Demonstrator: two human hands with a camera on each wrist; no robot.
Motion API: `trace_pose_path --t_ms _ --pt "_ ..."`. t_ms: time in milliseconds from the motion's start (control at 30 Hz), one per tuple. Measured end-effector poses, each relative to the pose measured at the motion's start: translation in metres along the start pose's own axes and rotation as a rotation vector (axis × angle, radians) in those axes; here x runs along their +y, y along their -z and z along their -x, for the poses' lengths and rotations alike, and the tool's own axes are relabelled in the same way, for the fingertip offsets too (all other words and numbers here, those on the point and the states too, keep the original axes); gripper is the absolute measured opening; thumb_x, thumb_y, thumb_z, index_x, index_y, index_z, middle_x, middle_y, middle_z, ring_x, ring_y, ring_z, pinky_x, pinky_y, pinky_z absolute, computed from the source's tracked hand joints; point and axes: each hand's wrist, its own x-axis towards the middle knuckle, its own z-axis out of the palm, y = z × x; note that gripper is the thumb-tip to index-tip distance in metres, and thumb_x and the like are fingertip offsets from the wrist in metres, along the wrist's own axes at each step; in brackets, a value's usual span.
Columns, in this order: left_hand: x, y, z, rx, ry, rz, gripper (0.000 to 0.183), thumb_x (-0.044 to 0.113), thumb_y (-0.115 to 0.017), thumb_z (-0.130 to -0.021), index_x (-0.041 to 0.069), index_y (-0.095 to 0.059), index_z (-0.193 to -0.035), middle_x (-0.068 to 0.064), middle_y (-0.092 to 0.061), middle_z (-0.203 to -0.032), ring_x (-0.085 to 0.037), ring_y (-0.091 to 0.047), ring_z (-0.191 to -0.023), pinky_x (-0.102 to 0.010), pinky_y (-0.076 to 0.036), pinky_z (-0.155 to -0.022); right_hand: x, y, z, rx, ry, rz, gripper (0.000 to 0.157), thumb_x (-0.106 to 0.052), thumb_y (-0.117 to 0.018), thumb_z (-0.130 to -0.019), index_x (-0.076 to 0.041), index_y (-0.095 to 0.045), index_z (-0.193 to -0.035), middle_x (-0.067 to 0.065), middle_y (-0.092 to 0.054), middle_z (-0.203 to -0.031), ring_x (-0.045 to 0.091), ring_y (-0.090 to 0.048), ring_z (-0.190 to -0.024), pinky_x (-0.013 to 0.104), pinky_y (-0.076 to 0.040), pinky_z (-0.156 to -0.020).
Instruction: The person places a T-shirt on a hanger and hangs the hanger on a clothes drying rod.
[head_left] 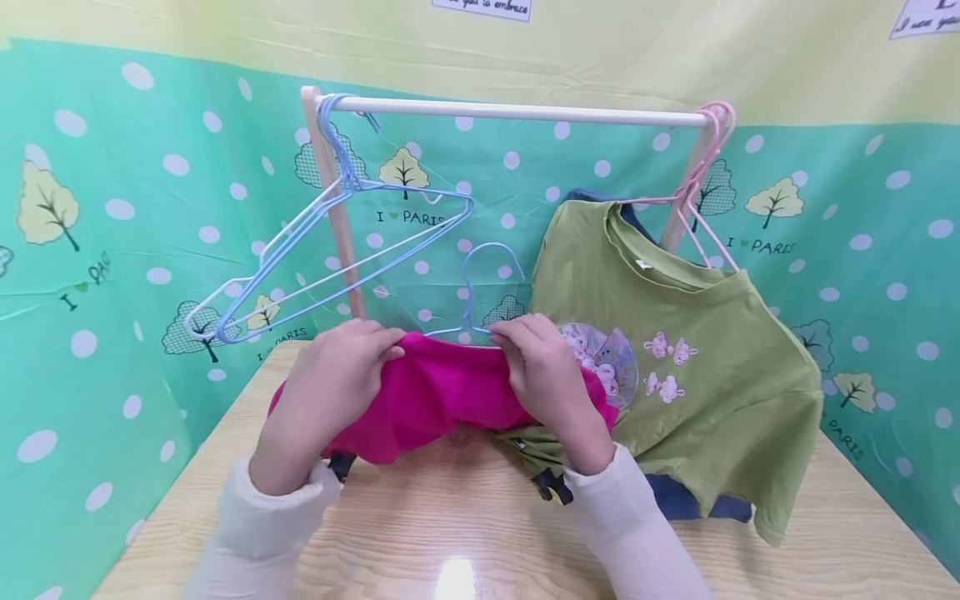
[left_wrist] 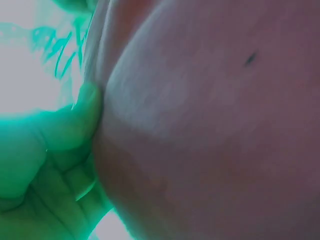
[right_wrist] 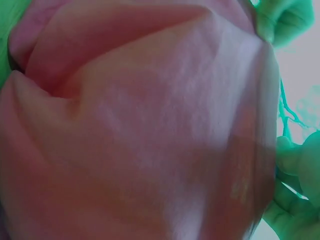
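Note:
In the head view a magenta shirt [head_left: 442, 392] is held up just above the table, its lower part bunched. The hook of a blue hanger [head_left: 468, 304] rises from its neck opening; the shirt hides most of the hanger. My left hand [head_left: 337, 375] pinches the shirt's upper edge on the left. On the right, my right hand [head_left: 547, 379] pinches that edge beside the hanger's shoulder; whether it also grips the wire cannot be made out. Cloth [left_wrist: 210, 125] fills most of the left wrist view, with the left thumb [left_wrist: 85, 110] pressed on its edge.
Behind the hands stands a rack with a white rail [head_left: 525, 110]. Blue and white hangers [head_left: 277, 262] hang at its left end. A green shirt [head_left: 690, 333] and dark blue cloth [head_left: 675, 496] hang from pink hangers [head_left: 697, 179] at the right, close to my right hand.

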Motion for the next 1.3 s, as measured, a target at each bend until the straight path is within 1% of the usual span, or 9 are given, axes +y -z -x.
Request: trace_pose_path --t_ms 100,200,367,700,867,933,1033,1167,1300 --pt "-0.007 0.006 0.002 -0.076 0.033 0.039 0.025 0.006 -0.078 -0.090 0.004 -0.078 -0.114 -0.010 -0.075 -0.096 -0.029 -0.069 -0.085 -0.043 -0.059 -0.072 0.002 0.004 0.000 -0.008 -0.020 -0.017 0.010 0.001 -0.074 -0.092 0.000 -0.075 -0.101 0.010 -0.072 -0.093 0.024 -0.064 -0.086 0.034 -0.057 -0.078" --pt "-0.012 0.013 0.003 -0.115 0.056 0.057 0.025 0.007 -0.078 -0.091 0.005 -0.078 -0.116 -0.010 -0.076 -0.097 -0.029 -0.070 -0.086 -0.044 -0.059 -0.072 0.005 0.008 0.000 -0.005 -0.022 -0.027 0.009 -0.001 -0.074 -0.092 -0.001 -0.076 -0.101 0.010 -0.073 -0.095 0.024 -0.065 -0.088 0.035 -0.058 -0.079" --pt "-0.015 0.021 0.004 -0.133 0.088 0.062 0.025 0.007 -0.078 -0.091 0.006 -0.078 -0.115 -0.011 -0.076 -0.098 -0.029 -0.070 -0.087 -0.046 -0.059 -0.074 0.009 0.012 -0.001 0.033 -0.041 -0.049 0.007 0.001 -0.075 -0.090 0.001 -0.076 -0.097 0.011 -0.074 -0.095 0.026 -0.067 -0.089 0.038 -0.058 -0.079" --pt "-0.022 0.027 0.007 -0.171 0.102 0.081 0.023 0.012 -0.076 -0.093 0.008 -0.077 -0.116 -0.007 -0.074 -0.101 -0.028 -0.069 -0.092 -0.048 -0.057 -0.082 0.009 0.013 -0.002 0.050 -0.121 -0.044 0.009 -0.002 -0.073 -0.093 0.001 -0.076 -0.101 0.013 -0.075 -0.094 0.024 -0.072 -0.085 0.037 -0.061 -0.079" --pt "-0.032 0.038 0.013 -0.204 0.109 0.064 0.026 0.009 -0.076 -0.090 0.003 -0.075 -0.116 -0.009 -0.072 -0.101 -0.029 -0.066 -0.090 -0.050 -0.056 -0.082 0.011 0.012 -0.002 0.094 -0.141 -0.037 0.009 -0.003 -0.072 -0.094 0.001 -0.076 -0.101 0.013 -0.075 -0.094 0.024 -0.072 -0.084 0.039 -0.061 -0.078" --pt "-0.035 0.042 0.015 -0.221 0.134 0.057 0.032 0.008 -0.075 -0.090 -0.001 -0.071 -0.120 -0.012 -0.071 -0.104 -0.031 -0.065 -0.093 -0.052 -0.056 -0.082 0.012 0.012 -0.003 0.112 -0.141 -0.022 0.009 -0.004 -0.071 -0.095 0.001 -0.076 -0.100 0.013 -0.075 -0.093 0.024 -0.072 -0.084 0.039 -0.061 -0.078" --pt "-0.039 0.046 0.018 -0.247 0.205 0.027 0.045 0.008 -0.073 -0.090 -0.003 -0.063 -0.132 -0.018 -0.068 -0.112 -0.036 -0.063 -0.098 -0.056 -0.055 -0.084 0.013 0.012 -0.003 0.144 -0.145 -0.006 0.009 -0.004 -0.071 -0.095 0.002 -0.076 -0.100 0.014 -0.074 -0.093 0.025 -0.072 -0.084 0.040 -0.060 -0.079" --pt "-0.044 0.049 0.019 -0.272 0.268 0.014 0.055 0.005 -0.073 -0.089 -0.006 -0.053 -0.139 -0.024 -0.064 -0.118 -0.042 -0.061 -0.105 -0.060 -0.053 -0.086 0.014 0.013 -0.003 0.178 -0.173 -0.006 0.009 -0.002 -0.073 -0.093 0.003 -0.076 -0.100 0.015 -0.075 -0.095 0.026 -0.072 -0.085 0.041 -0.061 -0.080" --pt "-0.050 0.050 0.019 -0.292 0.309 0.037 0.046 0.001 -0.068 -0.091 -0.008 -0.052 -0.134 -0.025 -0.066 -0.111 -0.041 -0.061 -0.099 -0.057 -0.054 -0.081 0.014 0.015 -0.002 0.188 -0.192 -0.005 0.010 -0.003 -0.072 -0.094 0.002 -0.076 -0.101 0.015 -0.075 -0.095 0.026 -0.072 -0.086 0.041 -0.061 -0.080"
